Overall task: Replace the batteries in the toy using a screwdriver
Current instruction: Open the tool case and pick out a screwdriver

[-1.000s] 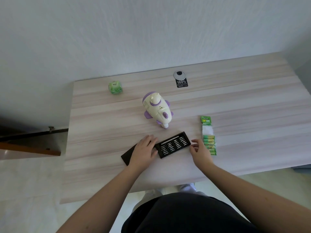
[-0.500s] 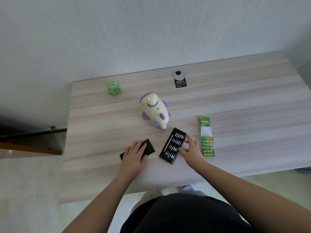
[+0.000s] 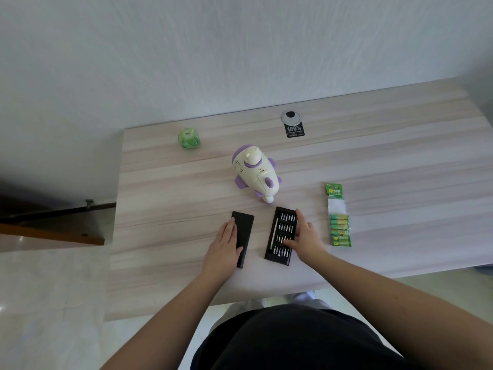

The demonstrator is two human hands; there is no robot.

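The bit tray [image 3: 281,236] lies on the tabletop [image 3: 400,161] just short of the toy [image 3: 256,176], its long axis running away from the person; the slim driver sits along the tray's left edge. The right hand [image 3: 304,237] rests on the tray's right side, fingers [image 3: 289,243] loosely spread over the bits, so it is nearer. The left hand [image 3: 224,247] lies flat on the lid [image 3: 244,237], left of the tray

Single head view, wide-angle, looking forward and down over table [image 3: 400,161], wall behind; close range.
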